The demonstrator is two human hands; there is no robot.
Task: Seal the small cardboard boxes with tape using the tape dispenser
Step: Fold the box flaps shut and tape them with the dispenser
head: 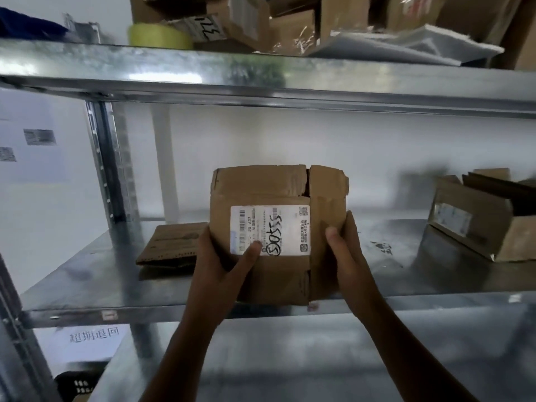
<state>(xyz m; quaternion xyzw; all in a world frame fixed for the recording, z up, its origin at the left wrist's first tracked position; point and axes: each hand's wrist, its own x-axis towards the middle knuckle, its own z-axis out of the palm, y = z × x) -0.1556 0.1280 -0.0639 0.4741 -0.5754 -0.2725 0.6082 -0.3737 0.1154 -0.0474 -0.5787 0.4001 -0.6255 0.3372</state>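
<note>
Extending upward, both forearms are angled inward to the small cardboard box (278, 195), held at the front edge of the metal shelf (87, 285). The grip of the left hand (216, 271) is curled round the box's left side, thumb on the shipping label (269, 230); that of the right hand (348, 256) is clamped on its right side.

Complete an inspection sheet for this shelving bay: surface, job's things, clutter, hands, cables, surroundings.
Surface: metal shelf, reflective.
Job's things: cardboard box with white label, top flaps creased and not lying flat; tape dispenser not seen.
Clutter: flat cardboard at left; open box at right; yellow-green roll on upper shelf.
Hands: left hand and right hand grip the cardboard box's sides.
Cables: nothing seen.
Surroundings: white wall.
</note>
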